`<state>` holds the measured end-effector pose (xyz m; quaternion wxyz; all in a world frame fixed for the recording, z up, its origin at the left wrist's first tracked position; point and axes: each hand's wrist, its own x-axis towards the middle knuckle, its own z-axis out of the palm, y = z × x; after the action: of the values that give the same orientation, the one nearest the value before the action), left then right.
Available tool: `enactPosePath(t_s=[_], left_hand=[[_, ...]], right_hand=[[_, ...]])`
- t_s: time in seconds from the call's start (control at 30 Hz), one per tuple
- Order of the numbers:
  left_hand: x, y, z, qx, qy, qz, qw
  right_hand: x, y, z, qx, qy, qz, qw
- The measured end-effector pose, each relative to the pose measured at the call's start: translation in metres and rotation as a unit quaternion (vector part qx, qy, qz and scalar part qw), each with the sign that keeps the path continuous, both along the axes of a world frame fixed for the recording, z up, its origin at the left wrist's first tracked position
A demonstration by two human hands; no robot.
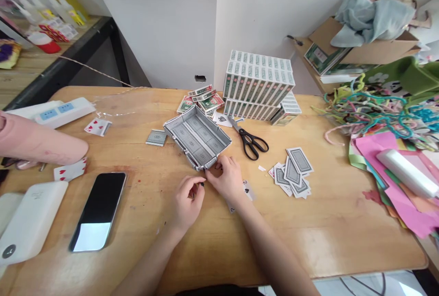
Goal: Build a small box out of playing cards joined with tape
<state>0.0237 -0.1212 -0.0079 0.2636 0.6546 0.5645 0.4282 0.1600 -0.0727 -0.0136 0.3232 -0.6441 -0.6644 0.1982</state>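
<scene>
An open box made of playing cards (197, 138) lies tilted on the table, its patterned card backs facing inward. My right hand (227, 178) is closed at the box's near corner, thumb and fingers pressed against it. Just left of that corner, my left hand (189, 196) is closed in a pinch around a small dark thing too small to name. Loose playing cards (247, 190) lie partly under my right wrist. Black-handled scissors (252, 142) rest to the right of the box, and a folded card piece (156, 137) lies to its left.
Stacked card packs (259, 85) stand behind the box. Loose cards (293, 172) are piled at right, near coloured paper (394, 186) and tangled pipe cleaners (380, 108). A phone (99, 211), power bank (32, 223), pink bottle (41, 138) and power strip (65, 112) occupy the left.
</scene>
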Motion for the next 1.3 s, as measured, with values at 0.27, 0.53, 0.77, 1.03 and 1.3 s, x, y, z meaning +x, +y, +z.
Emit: enactPosePath(t_s=[0.27, 0.53, 0.77, 1.03, 1.3], left_hand=[[0.000, 0.001, -0.001, -0.008, 0.005, -0.001, 1.000], [0.001, 0.001, -0.002, -0.024, 0.012, 0.001, 1.000], [-0.001, -0.001, 0.018, 0.104, 0.072, -0.026, 0.992], [-0.009, 0.024, 0.091, 0.151, 0.089, -0.072, 0.982], [0.000, 0.039, 0.114, -0.055, -0.090, -0.182, 0.978]], right_hand=[[0.000, 0.005, 0.001, -0.008, 0.035, 0.006, 0.999], [-0.001, 0.008, -0.003, 0.012, 0.044, 0.006, 0.999], [0.006, 0.005, 0.021, 0.039, 0.105, 0.013, 0.994], [0.034, 0.008, 0.092, 0.123, 0.114, 0.075, 0.983], [0.042, 0.010, 0.140, 0.116, 0.057, 0.220, 0.967]])
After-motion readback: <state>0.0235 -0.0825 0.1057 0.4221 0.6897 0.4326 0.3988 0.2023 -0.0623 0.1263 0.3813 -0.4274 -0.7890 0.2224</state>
